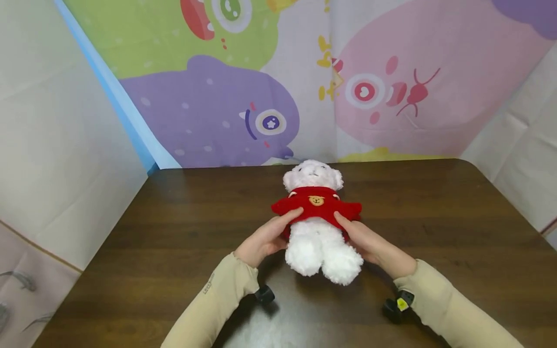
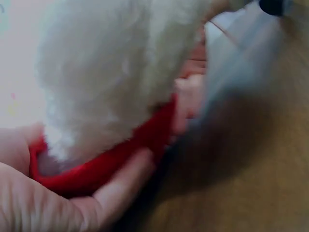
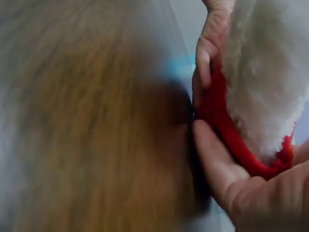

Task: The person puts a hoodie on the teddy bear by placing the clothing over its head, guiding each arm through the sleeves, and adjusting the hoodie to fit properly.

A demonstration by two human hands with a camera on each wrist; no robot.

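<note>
A white fluffy teddy bear [image 1: 324, 249] in a red top [image 1: 319, 210] with a small bear face on its chest is held face up between both hands in the head view. My left hand [image 1: 271, 237] grips the bear's side at the hem, thumb on the front of the red cloth. On the other side my right hand [image 1: 367, 239] does the same, its thumb on the cloth. Both wrist views show fingers beneath the red hem [image 2: 96, 169] and the white fur [image 3: 265, 72] above it. The bear's back is hidden.
A dark brown wooden table [image 1: 196, 212] lies under the bear. Behind it hangs a cloth with cartoon figures [image 1: 209, 111], and pale sheets [image 1: 74, 106] flank the sides. Small black devices [image 1: 264, 294] sit at both sleeve cuffs.
</note>
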